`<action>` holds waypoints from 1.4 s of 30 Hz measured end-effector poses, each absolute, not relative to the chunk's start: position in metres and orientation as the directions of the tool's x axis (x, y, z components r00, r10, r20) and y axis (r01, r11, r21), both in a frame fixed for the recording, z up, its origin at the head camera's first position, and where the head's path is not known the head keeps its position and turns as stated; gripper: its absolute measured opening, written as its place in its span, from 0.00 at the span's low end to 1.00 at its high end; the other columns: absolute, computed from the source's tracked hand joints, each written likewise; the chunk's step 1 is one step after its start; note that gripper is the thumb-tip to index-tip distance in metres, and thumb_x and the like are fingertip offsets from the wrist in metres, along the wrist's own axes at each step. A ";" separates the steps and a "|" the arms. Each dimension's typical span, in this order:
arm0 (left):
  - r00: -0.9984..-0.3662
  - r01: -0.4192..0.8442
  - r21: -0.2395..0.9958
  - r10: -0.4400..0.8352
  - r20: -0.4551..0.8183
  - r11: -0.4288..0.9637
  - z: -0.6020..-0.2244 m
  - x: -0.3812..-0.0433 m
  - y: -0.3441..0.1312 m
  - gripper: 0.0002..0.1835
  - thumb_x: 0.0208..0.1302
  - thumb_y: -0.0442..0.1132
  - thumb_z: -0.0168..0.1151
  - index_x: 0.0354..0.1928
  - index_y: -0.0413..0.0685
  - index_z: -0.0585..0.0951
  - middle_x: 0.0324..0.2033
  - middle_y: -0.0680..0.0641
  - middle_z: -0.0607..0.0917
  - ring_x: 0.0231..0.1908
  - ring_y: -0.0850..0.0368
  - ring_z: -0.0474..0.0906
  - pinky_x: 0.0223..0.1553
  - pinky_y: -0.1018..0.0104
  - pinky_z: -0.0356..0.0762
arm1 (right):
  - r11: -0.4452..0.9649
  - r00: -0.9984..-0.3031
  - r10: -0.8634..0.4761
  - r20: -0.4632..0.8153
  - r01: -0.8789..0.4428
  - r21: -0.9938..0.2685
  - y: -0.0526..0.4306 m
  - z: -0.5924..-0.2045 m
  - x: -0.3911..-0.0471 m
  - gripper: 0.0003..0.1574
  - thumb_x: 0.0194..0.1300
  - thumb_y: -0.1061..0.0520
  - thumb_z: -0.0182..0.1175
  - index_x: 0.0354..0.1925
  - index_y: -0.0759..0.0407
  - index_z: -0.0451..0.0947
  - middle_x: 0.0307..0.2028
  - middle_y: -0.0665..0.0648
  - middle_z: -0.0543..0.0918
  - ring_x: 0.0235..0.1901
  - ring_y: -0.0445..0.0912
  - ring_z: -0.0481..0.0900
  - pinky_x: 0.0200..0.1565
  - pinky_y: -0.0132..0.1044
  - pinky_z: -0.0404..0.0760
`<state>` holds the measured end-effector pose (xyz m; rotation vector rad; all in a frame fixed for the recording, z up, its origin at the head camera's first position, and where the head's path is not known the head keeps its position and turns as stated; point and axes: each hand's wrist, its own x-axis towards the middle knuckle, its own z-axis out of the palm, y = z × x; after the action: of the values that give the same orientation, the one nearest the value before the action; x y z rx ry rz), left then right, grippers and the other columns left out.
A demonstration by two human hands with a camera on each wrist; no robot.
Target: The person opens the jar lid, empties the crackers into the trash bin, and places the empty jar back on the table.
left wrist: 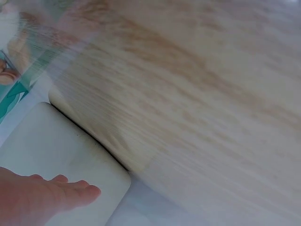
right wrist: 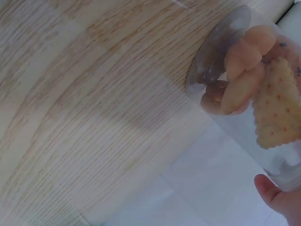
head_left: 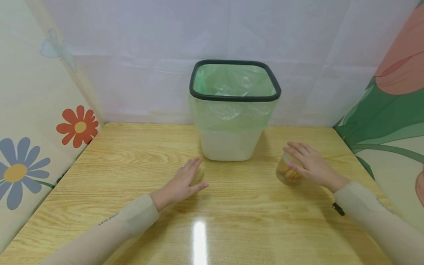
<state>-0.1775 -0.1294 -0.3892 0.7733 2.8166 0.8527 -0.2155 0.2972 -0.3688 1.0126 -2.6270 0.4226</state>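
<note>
A clear plastic jar stands on the right part of the table with snacks inside. Through its wall, the right wrist view shows a scalloped cracker beside several rounded brown pieces. My right hand is at the top of the jar, fingers fairly straight across it; whether they touch it is unclear. Its thumb shows near the jar's upper end. My left hand is spread, holding nothing, over the table in front of a white bin lined with a green bag.
The bin's dark rim faces up, and it stands at the back middle of the wooden table. A white sheet hangs behind. Flower-printed panels flank both sides.
</note>
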 end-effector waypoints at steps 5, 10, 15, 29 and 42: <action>-0.867 0.437 0.547 0.496 0.044 0.714 -0.390 -0.178 -0.130 0.46 0.69 0.55 0.57 0.74 0.31 0.48 0.73 0.32 0.50 0.72 0.34 0.42 0.67 0.34 0.42 | 0.696 -0.689 -0.609 0.392 -0.702 -0.153 0.295 -0.369 -0.216 0.30 0.71 0.49 0.56 0.63 0.65 0.70 0.63 0.70 0.68 0.62 0.69 0.62 0.58 0.68 0.60; -0.869 0.431 0.543 0.493 0.036 0.720 -0.390 -0.177 -0.131 0.46 0.70 0.54 0.56 0.74 0.32 0.47 0.73 0.32 0.50 0.72 0.34 0.41 0.67 0.33 0.42 | 0.683 -0.675 -0.618 0.404 -0.715 -0.150 0.294 -0.371 -0.219 0.30 0.71 0.48 0.55 0.62 0.65 0.70 0.63 0.71 0.68 0.60 0.69 0.64 0.58 0.67 0.61; -0.872 0.422 0.546 0.488 0.027 0.724 -0.391 -0.177 -0.131 0.45 0.70 0.53 0.57 0.74 0.31 0.47 0.73 0.32 0.50 0.72 0.35 0.41 0.67 0.33 0.42 | 0.682 -0.678 -0.619 0.396 -0.715 -0.157 0.291 -0.372 -0.219 0.30 0.71 0.48 0.56 0.63 0.65 0.70 0.63 0.70 0.68 0.61 0.68 0.63 0.58 0.68 0.61; -0.874 0.417 0.542 0.486 0.020 0.729 -0.393 -0.175 -0.133 0.46 0.70 0.54 0.56 0.74 0.32 0.47 0.73 0.32 0.49 0.72 0.35 0.40 0.68 0.35 0.42 | 0.689 -0.702 -0.599 0.386 -0.697 -0.199 0.286 -0.373 -0.218 0.33 0.71 0.46 0.55 0.65 0.66 0.67 0.65 0.71 0.65 0.62 0.70 0.61 0.59 0.69 0.59; -0.875 0.417 0.542 0.484 0.022 0.729 -0.393 -0.174 -0.135 0.46 0.70 0.55 0.55 0.74 0.33 0.47 0.73 0.33 0.49 0.72 0.35 0.40 0.68 0.36 0.41 | 0.480 -0.867 -0.381 0.321 -0.482 -0.733 0.301 -0.376 -0.207 0.58 0.59 0.69 0.65 0.76 0.64 0.39 0.71 0.76 0.49 0.69 0.66 0.50 0.69 0.55 0.50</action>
<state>-0.1744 -0.1348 -0.3934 0.7346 2.8084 0.8365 -0.2075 0.3006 -0.3757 0.7624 -2.6028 1.3453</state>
